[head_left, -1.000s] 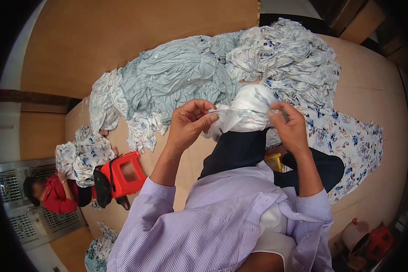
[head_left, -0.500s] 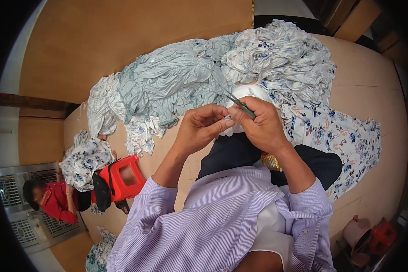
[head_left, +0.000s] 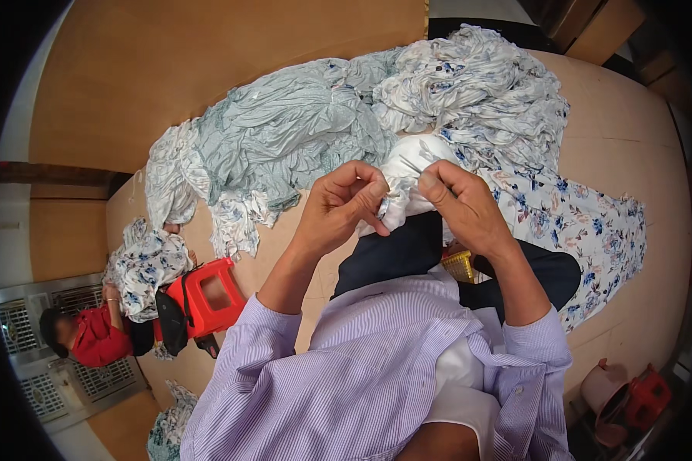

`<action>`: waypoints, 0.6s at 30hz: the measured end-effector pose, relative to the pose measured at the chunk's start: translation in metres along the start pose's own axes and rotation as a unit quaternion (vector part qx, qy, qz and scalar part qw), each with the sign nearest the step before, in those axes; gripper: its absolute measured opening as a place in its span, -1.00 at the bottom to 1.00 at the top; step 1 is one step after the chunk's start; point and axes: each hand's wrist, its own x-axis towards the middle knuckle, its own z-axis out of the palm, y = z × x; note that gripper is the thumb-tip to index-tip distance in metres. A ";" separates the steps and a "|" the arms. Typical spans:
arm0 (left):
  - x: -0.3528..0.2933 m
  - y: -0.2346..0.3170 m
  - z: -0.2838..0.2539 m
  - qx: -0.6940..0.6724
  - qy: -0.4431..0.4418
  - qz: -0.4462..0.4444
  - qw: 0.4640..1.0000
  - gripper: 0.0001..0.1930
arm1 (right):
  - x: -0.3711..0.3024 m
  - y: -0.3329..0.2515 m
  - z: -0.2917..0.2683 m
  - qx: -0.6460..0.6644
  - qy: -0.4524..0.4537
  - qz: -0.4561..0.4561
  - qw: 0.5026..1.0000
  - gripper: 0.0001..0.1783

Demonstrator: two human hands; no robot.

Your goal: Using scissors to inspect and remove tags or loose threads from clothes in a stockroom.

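In front of my lap, my left hand [head_left: 344, 206] is closed, its thumb and fingers pinched on the edge of a white floral cloth [head_left: 397, 209]. The cloth hangs below the fingertips and drapes over my knee. To the right, my right hand [head_left: 465, 201] is closed around small dark thread snips [head_left: 414, 164]. Their narrow blades point up and left, above the cloth; the grip is hidden in my palm. A small gap lies between the two hands.
Beyond my hands lie heaped grey-green fabric [head_left: 292, 131] and a white floral pile [head_left: 477, 84]. Floral cloth [head_left: 584, 223] spreads on the floor at right. A person in red [head_left: 100, 338] sits at left by a red stool [head_left: 207, 296]. A yellow basket [head_left: 459, 266] is under my legs.
My hands have moved apart, the right one going right and the left one slightly up. The snips have turned flatter, and more of the cloth shows between my hands.
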 end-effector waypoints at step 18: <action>0.001 0.002 0.001 -0.003 -0.017 -0.026 1.000 -0.88 | -0.004 -0.002 -0.007 -0.098 -0.090 -0.020 0.991 -0.73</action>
